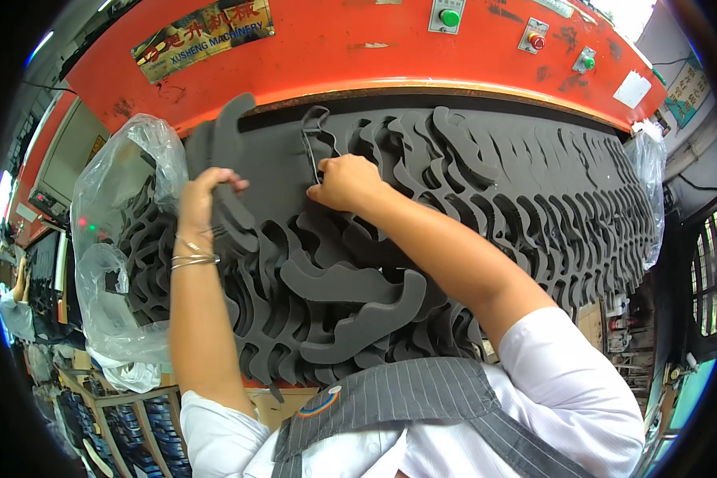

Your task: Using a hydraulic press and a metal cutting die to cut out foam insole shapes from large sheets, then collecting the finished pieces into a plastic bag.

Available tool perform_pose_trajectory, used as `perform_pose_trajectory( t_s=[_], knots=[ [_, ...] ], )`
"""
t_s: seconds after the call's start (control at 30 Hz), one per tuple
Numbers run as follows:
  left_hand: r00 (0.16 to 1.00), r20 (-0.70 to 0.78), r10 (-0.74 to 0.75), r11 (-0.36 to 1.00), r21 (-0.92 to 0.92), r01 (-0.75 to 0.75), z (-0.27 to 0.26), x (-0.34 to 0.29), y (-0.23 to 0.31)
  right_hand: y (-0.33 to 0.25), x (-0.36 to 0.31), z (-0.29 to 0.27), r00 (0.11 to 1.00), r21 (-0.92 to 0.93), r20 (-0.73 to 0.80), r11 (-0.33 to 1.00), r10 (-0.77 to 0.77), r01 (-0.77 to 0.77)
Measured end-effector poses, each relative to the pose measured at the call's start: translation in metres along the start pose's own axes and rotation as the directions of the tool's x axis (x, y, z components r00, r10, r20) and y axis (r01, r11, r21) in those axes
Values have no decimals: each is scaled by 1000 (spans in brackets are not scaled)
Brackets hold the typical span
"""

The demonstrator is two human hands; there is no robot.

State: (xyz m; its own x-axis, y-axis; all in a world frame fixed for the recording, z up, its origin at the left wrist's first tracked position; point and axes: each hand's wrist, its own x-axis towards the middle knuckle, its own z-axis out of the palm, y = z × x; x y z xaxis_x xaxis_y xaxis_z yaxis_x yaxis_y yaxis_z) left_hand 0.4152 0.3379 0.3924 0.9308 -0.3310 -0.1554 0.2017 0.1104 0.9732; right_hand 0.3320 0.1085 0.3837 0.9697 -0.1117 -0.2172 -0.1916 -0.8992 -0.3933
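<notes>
A dark grey foam sheet (275,151) lies in front of me, with wavy shapes cut out of it to the right. My right hand (347,182) is closed on the near end of a cutting die (306,145), a thin curved metal outline standing on the sheet. To the left, my left hand (209,191) has its fingers wrapped round curved foam pieces (231,131), slightly smeared by motion. Between and below my forearms, loose curved foam pieces (374,319) lie on top of cut foam waste.
An orange machine beam (358,60) with push buttons runs along the far side. At left stands a clear plastic bag (99,263) with foam pieces; another plastic bag (649,191) hangs at right. Someone's arm (21,279) shows at far left.
</notes>
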Motion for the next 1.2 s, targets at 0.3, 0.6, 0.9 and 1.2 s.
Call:
perform_pose_trajectory(
  t_s=[0.3, 0.6, 0.9, 1.2],
  knots=[
    [948, 266, -172, 972, -110, 207, 59, 12, -54, 58, -35, 35, 946, 243, -261, 935, -194, 259],
    [947, 267, -176, 983, 106, 153, 74, 19, -53, 58, -34, 61, 844, 166, -441, 897, -305, 410],
    [919, 296, -259, 962, 164, 219, 85, 33, -43, 60, -25, 57, 868, 254, -445, 899, -218, 356],
    [994, 71, 80, 994, 74, -86, 99, 58, 46, 128, -36, -129, 762, 311, -639, 871, -104, 380]
  ],
)
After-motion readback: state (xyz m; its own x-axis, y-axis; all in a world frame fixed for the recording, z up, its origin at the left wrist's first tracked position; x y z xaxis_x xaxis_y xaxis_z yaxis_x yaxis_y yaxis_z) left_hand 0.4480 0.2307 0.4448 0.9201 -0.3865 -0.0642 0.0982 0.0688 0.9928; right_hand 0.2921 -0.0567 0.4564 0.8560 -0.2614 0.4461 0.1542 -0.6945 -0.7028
